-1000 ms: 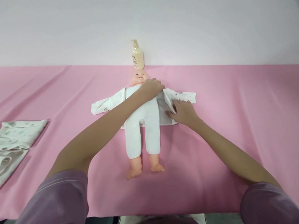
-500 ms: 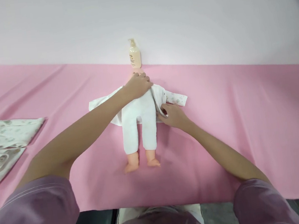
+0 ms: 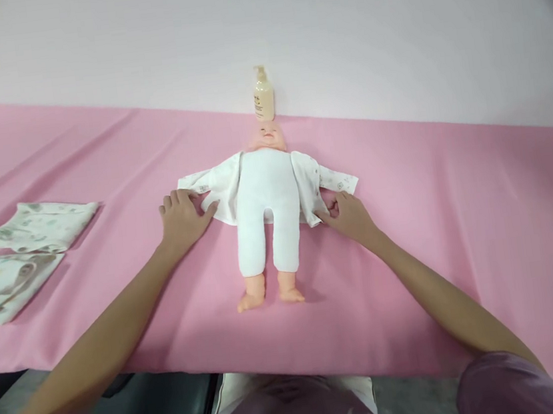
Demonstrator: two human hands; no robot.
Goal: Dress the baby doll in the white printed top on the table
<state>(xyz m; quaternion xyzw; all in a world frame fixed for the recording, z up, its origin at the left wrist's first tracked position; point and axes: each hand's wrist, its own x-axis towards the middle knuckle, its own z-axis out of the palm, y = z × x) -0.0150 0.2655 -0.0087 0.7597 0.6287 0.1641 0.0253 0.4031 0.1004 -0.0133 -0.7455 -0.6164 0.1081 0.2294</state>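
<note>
A baby doll point(image 3: 266, 198) with a white cloth body lies on its back, its feet toward me. Under it is a small white printed baby jacket point(image 3: 226, 183), its front spread apart and its sleeves stretched to both sides. My left hand point(image 3: 182, 220) rests by the left sleeve, thumb and fingers apart, touching the sleeve and the jacket's edge. On the other side my right hand point(image 3: 351, 214) pinches the lower corner of the jacket's right front panel, just below the right sleeve point(image 3: 337, 179).
Behind the doll's head a cream pump bottle point(image 3: 263, 96) stands against the white wall point(image 3: 386, 32). Two folded printed baby garments point(image 3: 47, 225) point(image 3: 7, 287) lie at the left on the pink cloth point(image 3: 437, 247). A dark chair point(image 3: 155, 413) is below the table's front edge.
My left hand has moved from the doll's neck to the left sleeve. My right hand has drawn the right panel outward, away from the body. The doll's face now shows.
</note>
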